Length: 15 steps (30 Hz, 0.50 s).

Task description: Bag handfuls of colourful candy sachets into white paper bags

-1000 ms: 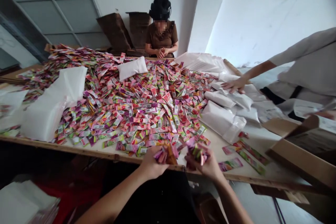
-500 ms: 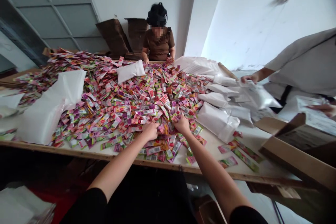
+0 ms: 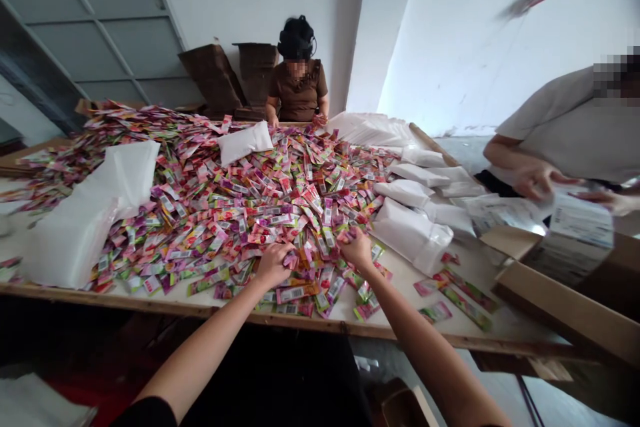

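Note:
A wide heap of small colourful stick sachets (image 3: 200, 193), pink, purple and green, covers the table in front of me. My left hand (image 3: 274, 267) is closed at the near side of the heap, with a purple sachet (image 3: 291, 259) showing at its fingertips. To its right, my right hand (image 3: 357, 250) is closed over purple and pink sachets (image 3: 349, 235). How many each hand holds cannot be made out. Between the hands lie more loose sachets. Just right of my right hand rests a filled white pouch (image 3: 411, 232).
Flat white bags (image 3: 75, 240) lie at left, and a white pouch (image 3: 245, 143) sits on the heap. More filled pouches (image 3: 420, 175) line the right side. An open carton (image 3: 565, 307) stands at the right edge. One person (image 3: 299, 90) sits opposite; another (image 3: 565, 127) handles printed sheets (image 3: 583, 220).
My hands have moved slightly apart, the left one to the left, and purple sachets now show in both. The co-worker at right has let go of a pouch and now handles printed sheets.

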Available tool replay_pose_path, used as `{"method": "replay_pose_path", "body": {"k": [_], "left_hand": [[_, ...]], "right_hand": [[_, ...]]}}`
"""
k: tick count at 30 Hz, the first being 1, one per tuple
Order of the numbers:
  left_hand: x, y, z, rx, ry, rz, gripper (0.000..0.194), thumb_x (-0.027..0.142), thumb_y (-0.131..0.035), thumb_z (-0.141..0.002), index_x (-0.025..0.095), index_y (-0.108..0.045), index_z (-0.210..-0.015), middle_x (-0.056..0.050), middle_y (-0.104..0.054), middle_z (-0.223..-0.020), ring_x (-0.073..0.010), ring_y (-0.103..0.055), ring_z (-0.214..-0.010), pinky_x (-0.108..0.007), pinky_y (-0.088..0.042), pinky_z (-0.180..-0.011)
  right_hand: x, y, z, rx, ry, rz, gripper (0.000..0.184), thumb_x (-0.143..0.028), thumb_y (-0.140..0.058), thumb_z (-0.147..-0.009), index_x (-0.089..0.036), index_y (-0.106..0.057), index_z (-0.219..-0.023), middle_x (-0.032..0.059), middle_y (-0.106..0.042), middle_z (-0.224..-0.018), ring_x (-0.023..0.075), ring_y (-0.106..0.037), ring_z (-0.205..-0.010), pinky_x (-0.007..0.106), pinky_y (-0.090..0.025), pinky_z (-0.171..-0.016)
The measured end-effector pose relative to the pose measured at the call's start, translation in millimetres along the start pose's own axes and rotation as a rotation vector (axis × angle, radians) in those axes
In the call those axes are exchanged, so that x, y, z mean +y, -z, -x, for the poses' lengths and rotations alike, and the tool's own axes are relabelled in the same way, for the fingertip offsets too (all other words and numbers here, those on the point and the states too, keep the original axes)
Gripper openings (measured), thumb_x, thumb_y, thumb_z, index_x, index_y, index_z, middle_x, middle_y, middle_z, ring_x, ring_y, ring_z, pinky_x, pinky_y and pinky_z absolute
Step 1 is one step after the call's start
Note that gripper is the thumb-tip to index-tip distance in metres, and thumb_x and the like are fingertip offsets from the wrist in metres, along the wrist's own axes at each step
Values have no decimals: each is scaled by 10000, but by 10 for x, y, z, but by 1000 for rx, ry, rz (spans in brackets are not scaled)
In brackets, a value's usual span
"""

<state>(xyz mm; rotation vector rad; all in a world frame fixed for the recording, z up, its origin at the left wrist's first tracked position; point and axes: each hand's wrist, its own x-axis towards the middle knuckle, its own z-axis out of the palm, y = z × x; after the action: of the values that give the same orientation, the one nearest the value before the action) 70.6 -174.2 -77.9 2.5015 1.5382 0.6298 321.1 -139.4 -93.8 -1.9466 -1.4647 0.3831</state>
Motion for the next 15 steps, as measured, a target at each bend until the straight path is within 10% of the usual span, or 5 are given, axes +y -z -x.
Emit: {"method": "replay_pose_path", "body": {"k": [5,15], "left_hand": [[-18,189,9,163,108,195,258,162,-569,-608,212,-553,-861,-9,-644,-823,-179,-589,-797,-297,-446,-769],[159,563,18,243,63,316,218,142,-483,-618,213,-559,-809,-34,-650,-877,-204,-588,-875,-378,-441,-863]], "right_hand": [[-114,193,-546,109,-90,9,290,-352,-533,-687,-156,-545,-901,87,-631,-794,201,-575,-717,281,-420,-633],[-535,-475,-776,-102,-133,61,338,-283,-575,-700,-119,-525,-991,151,-624,-892,254,-598,-842,325,-437,-715]]}}
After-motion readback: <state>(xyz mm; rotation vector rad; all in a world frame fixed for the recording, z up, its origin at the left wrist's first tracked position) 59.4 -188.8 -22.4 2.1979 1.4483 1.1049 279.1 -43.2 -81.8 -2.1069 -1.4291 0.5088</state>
